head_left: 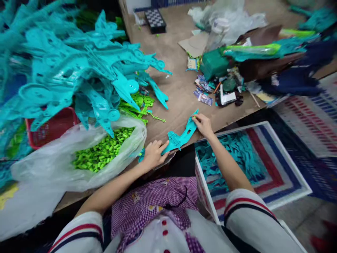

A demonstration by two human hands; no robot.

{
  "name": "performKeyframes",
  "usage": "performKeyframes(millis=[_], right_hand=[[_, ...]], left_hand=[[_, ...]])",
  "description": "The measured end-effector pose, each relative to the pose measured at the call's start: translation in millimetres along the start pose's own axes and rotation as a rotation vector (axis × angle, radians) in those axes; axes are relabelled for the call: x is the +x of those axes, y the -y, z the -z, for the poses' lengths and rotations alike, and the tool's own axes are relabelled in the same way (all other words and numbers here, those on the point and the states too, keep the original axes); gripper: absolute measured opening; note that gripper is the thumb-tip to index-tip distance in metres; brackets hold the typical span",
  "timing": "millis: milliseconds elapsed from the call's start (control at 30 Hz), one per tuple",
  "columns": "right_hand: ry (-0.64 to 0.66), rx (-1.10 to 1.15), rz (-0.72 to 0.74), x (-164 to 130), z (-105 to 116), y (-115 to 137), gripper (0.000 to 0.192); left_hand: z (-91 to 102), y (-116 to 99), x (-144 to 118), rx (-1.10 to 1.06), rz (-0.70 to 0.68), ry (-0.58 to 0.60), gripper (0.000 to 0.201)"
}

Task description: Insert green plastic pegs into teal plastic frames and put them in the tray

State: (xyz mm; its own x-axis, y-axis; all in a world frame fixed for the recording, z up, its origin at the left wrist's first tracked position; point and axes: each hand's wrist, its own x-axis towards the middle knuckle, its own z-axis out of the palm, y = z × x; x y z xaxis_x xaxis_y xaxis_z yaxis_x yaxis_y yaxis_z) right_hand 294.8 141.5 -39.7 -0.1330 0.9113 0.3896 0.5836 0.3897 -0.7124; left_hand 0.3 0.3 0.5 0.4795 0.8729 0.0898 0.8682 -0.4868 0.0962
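In the head view, my two hands were at one turquoise plastic piece (181, 137), which lay slantwise along the front edge of the worktop (173, 91), around the middle of that edge. My left hand (154, 154) lay over its lower end, fingers loosely bent and thumb stretched along it; I cannot tell whether it gripped or only pressed. My right hand (202, 123) had thumb and forefinger closed on one small green bit (194, 117) at the upper end, too small to make out clearly.

Toward the left edge rose one big heap of turquoise parts (86, 66), overlapping and too many to count. Under it showed one red basket (68, 114) and a tangle of lime-green pieces (143, 103). One clear plastic bag (47, 175), at the front edge left of me, stood open on small green plugs (101, 149), far more than I could count.

Near the far left corner lay one black checkered box (154, 17). To the right were one flat piece of cardboard (193, 44), crumpled clear plastic (233, 17) and one dark green object (213, 63). Below the front edge, on my right, one striped crate (276, 154) held uncountable turquoise strips (240, 158).
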Motion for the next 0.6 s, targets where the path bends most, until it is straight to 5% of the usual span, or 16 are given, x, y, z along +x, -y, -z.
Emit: performKeyframes(millis=[233,433,600], right_hand=[[-0.055,-0.211,0.132,-4,48,25,0.056],[0.249,-0.408,0.218,-21,97,35,0.056],[-0.142,-0.321,-0.137,-76,129,3,0.061]], left_hand=[[-0.3,-3,-9,-0.059,-0.087,-0.1,0.05],[36.2,-20,-23,-0.089,-0.289,-0.205,0.05],[87.3,-36,-46,-0.231,-0.315,-0.454,0.051]])
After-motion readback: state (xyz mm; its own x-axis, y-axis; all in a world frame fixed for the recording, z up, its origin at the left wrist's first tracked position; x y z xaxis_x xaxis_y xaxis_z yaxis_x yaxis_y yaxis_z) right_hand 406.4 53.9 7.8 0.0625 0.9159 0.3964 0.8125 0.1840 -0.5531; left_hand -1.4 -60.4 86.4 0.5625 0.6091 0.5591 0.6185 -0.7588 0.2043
